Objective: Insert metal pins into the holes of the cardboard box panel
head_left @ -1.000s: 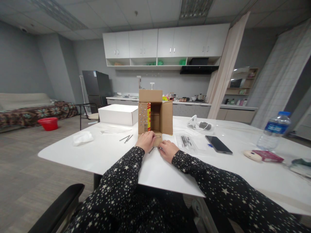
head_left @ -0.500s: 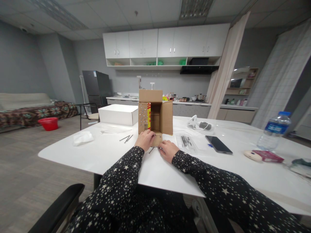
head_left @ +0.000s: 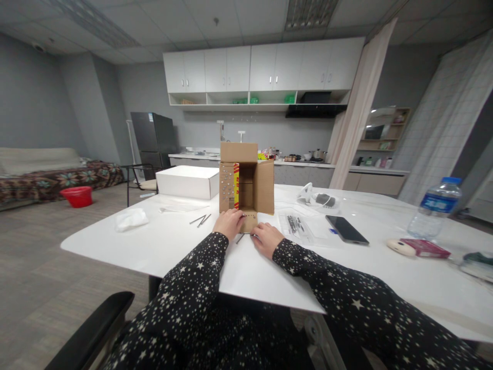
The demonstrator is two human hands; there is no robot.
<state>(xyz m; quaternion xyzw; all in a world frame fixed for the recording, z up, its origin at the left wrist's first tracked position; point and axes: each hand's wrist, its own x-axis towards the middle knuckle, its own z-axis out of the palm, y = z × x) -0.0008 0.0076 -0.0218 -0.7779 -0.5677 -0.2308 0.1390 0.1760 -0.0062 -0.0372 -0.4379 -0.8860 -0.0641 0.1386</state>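
Observation:
An open cardboard box stands on the white table, its opening toward me. Its lower flap slopes down to the front, with a row of small dark specks across it. My left hand lies over the flap's left side, fingers bent and drawn together; what is at their tips is too small to name. Beside the flap's lower right corner, my right hand is curled, with a tiny dark thing at the fingertips. A thin metal screw or nail lies between the hands. Several similar metal pieces rest farther left.
Left on the table are a white box and a crumpled tissue. To the right lie a clear bag of dark hardware, a phone, a water bottle and a maroon pack.
My left hand has shifted very slightly left on the flap, showing a little more of the specks. The right hand and the box have stayed in place.

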